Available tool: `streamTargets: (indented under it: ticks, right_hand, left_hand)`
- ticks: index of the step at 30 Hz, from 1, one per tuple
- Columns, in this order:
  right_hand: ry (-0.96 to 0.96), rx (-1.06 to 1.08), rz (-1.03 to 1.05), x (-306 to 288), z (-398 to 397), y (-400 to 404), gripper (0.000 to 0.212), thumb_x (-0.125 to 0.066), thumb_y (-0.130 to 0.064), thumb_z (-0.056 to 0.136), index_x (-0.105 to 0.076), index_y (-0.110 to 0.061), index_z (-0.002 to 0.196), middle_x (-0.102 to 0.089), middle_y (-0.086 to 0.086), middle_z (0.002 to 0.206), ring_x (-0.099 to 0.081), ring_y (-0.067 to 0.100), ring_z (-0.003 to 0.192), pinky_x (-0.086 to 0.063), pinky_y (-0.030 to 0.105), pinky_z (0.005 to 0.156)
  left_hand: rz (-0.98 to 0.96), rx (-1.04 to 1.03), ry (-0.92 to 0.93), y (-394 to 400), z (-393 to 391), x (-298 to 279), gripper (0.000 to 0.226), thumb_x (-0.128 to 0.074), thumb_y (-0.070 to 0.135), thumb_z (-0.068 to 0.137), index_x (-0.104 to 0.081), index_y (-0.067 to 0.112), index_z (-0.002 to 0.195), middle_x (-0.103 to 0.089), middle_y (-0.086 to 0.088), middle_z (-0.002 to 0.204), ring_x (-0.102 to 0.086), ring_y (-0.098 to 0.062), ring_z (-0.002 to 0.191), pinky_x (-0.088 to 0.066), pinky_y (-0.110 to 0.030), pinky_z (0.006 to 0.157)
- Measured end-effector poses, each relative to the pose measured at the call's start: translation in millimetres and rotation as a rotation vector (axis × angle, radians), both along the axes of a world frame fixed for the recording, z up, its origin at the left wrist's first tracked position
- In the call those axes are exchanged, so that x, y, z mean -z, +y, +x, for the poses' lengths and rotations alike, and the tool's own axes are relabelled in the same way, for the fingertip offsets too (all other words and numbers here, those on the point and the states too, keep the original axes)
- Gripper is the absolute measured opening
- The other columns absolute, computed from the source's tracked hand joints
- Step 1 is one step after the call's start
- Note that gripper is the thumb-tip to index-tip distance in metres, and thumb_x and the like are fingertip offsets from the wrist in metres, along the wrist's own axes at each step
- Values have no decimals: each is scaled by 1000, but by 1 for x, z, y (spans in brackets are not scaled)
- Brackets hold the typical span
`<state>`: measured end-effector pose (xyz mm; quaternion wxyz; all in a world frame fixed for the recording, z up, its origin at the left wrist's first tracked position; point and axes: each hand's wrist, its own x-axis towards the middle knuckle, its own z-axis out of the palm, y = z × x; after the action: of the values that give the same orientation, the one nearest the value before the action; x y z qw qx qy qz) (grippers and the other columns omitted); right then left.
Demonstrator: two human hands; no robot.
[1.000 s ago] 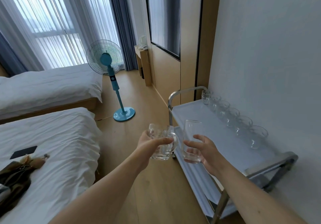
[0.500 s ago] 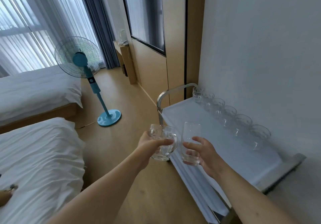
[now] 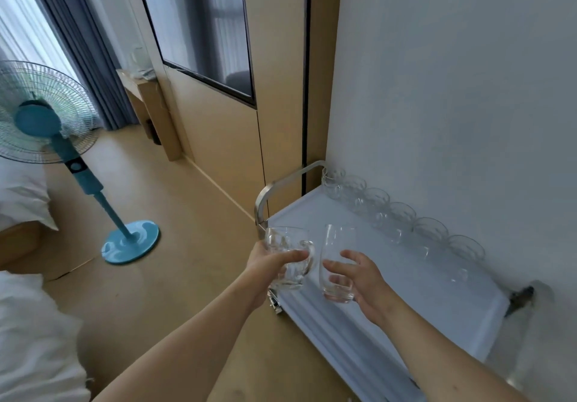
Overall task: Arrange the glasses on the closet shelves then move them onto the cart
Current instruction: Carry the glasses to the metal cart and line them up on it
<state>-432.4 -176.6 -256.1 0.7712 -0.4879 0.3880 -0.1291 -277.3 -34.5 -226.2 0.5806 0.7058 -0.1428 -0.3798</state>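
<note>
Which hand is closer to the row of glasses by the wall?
Right. The right hand holds a tumbler over the cart, nearer the row; the left hand is at the cart's outer edge.

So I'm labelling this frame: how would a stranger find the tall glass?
Start at the white cart against the wall. Over its near-left corner the right hand grips the tall glass. Unlike the mug beside it, it is slim and handleless.

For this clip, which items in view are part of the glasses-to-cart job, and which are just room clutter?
Job items:
left hand gripping a glass mug
right hand gripping a tall glass
cart
row of glasses on the cart top along the wall

Bystanders:
standing fan
beds
curtains
</note>
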Motion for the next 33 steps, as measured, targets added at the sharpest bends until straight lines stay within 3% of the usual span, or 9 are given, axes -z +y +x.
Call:
streamTargets:
  ticks: [2,7,11,19,21,24,29,31,33]
  right_hand:
    - [19,24,-7,6,13,2,83,-89,-17,71,-44,-13,141,-61,20,121,-62,36,112,-62,46,66]
    - [71,105,33,25,36,1,88,-92,-18,65,-46,-13,139,-62,21,119,-63,36,110,-59,62,79]
    - [97,153,75,34,55,-12,82,-91,-13,69,-47,-14,137,-61,23,119,-61,38,111,-61,58,73]
    - [107,159,76,64,98,-72,81,-92,-19,67,-49,-18,135,-63,17,119,-62,35,111,-62,44,66]
    - [101,179,106,68,108,-90,81,-93,-20,66,-49,-18,135,-62,17,119,-61,35,112,-62,46,68]
    - [107,182,100,76,120,-119,78,-94,-24,66,-51,-22,131,-64,13,121,-63,32,110,-60,39,66]
    - [145,224,75,97,137,-167,103,-98,-46,37,-53,-29,129,-65,8,124,-67,27,108,-52,48,103]
    - [142,242,90,100,141,-179,103,-99,-45,40,-53,-28,131,-65,8,124,-67,25,108,-49,45,105]
    - [133,246,95,103,144,-193,90,-98,-34,56,-51,-27,133,-62,6,125,-65,20,103,-51,39,95]
  left_hand:
    - [-8,29,15,-5,18,5,50,-94,20,66,-67,14,108,-79,-1,90,-77,-21,83,-61,-38,78]
    - [18,49,96,-22,49,21,48,-93,18,68,-68,14,109,-79,-1,89,-76,-21,80,-60,-29,64]
    - [31,58,126,-43,64,37,45,-91,18,71,-65,20,107,-75,4,91,-72,-12,77,-53,-22,57]
    - [112,80,110,-107,113,72,88,-102,38,44,-63,21,121,-77,-1,109,-74,-22,99,-58,-42,89]
    - [143,73,83,-128,125,80,93,-102,41,39,-62,22,120,-76,1,108,-74,-21,99,-58,-45,91]
    - [211,71,60,-158,142,85,98,-103,44,35,-59,24,122,-75,2,110,-73,-20,100,-58,-44,92]
    - [309,70,11,-208,162,93,92,-103,34,43,-53,27,120,-67,4,116,-65,-20,109,-54,-44,99]
    - [341,78,-24,-224,167,97,97,-103,33,45,-49,29,125,-63,5,121,-60,-20,116,-50,-42,102]
    - [353,87,-37,-240,173,103,108,-103,33,45,-45,28,135,-60,4,127,-57,-20,120,-48,-43,104]
